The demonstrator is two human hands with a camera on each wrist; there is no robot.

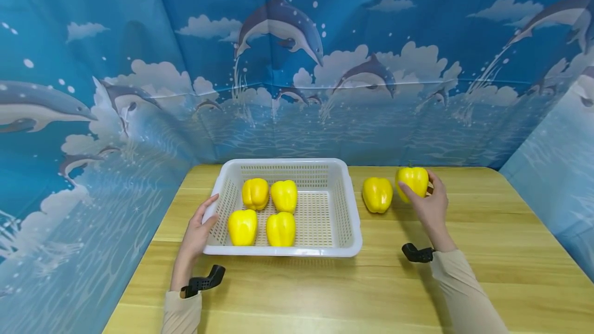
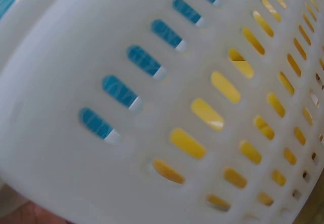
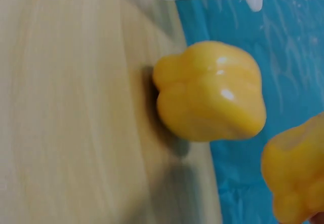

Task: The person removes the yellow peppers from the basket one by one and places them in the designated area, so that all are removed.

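My right hand [image 1: 431,207] holds a yellow bell pepper [image 1: 412,183], thumb on the near side and fingers round the far right side. That pepper [image 3: 298,171] also shows at the lower right of the right wrist view. Just left of it, another yellow bell pepper [image 1: 377,195] rests on the table. My left hand [image 1: 197,228] grips the left side of a white plastic basket [image 1: 345,210], the thumb at the rim. Inside the basket's left half sit several yellow bell peppers [image 1: 243,227]. Through the slots in the left wrist view, yellow peppers [image 2: 225,87] show.
The wooden table [image 1: 325,293] runs under everything. Behind it hangs a blue curtain [image 1: 297,128] printed with dolphins, close to the table's back edge. Each wrist wears a black camera mount [image 1: 204,280].
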